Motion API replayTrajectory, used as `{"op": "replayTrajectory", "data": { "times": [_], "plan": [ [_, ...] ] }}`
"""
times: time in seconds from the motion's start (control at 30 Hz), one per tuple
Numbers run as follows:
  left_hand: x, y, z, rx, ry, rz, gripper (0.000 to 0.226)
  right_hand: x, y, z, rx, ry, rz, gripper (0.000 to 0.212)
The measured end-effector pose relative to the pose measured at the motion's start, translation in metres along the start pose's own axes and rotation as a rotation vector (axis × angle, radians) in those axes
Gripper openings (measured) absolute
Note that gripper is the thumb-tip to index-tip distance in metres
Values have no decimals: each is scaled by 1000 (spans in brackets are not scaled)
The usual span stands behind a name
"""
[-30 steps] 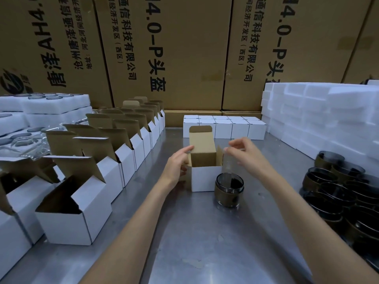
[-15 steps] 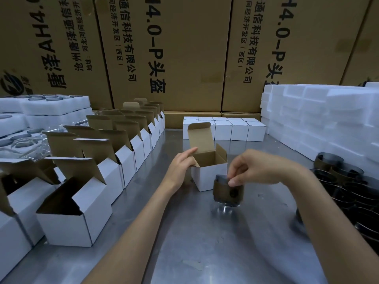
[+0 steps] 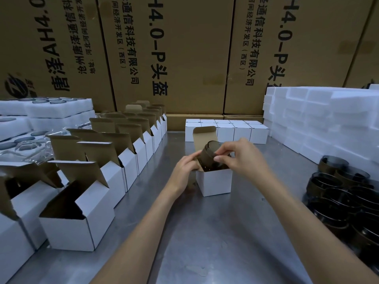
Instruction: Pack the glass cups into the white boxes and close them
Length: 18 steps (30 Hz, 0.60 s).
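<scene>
A small white box (image 3: 215, 182) stands open in the middle of the metal table (image 3: 215, 232), its brown lid flap upright behind. My right hand (image 3: 238, 155) pinches a dark smoked glass cup (image 3: 209, 154), tilted, partly inside the box's opening. My left hand (image 3: 185, 169) holds the box's left side at the rim, thumb by the cup. How deep the cup sits is hidden by the box wall and my fingers.
Rows of open white boxes (image 3: 82, 218) line the left side. Closed white boxes (image 3: 225, 132) stand at the back. Several dark glass cups (image 3: 344, 193) crowd the right edge, white foam blocks (image 3: 320, 124) behind them. Foam trays (image 3: 41, 107) sit far left; big cartons (image 3: 184, 48) form the back wall.
My right hand lifted the glass cup off the table in front of the box and brought it, tilted, into the box's opening. My left hand stayed at the box's left side.
</scene>
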<state>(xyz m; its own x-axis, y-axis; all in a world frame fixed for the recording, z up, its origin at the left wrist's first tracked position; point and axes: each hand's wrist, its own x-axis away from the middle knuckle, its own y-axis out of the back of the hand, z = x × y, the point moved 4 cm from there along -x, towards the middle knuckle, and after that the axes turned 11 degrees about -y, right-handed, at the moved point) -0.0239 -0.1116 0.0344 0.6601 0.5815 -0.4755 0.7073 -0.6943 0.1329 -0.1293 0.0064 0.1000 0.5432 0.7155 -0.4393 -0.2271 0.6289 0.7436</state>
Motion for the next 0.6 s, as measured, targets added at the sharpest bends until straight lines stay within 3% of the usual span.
{"op": "replayTrajectory", "data": {
  "times": [0.13,0.37,0.6],
  "plan": [
    [0,0,0,-19,18,-19,58,2,-10,-1,185,58,-26,16],
    [1,1,-1,-81,14,8,57,4,-19,-1,307,162,46,20],
    [-1,2,1,-76,11,8,47,1,-27,-9,386,141,99,30]
  ]
}}
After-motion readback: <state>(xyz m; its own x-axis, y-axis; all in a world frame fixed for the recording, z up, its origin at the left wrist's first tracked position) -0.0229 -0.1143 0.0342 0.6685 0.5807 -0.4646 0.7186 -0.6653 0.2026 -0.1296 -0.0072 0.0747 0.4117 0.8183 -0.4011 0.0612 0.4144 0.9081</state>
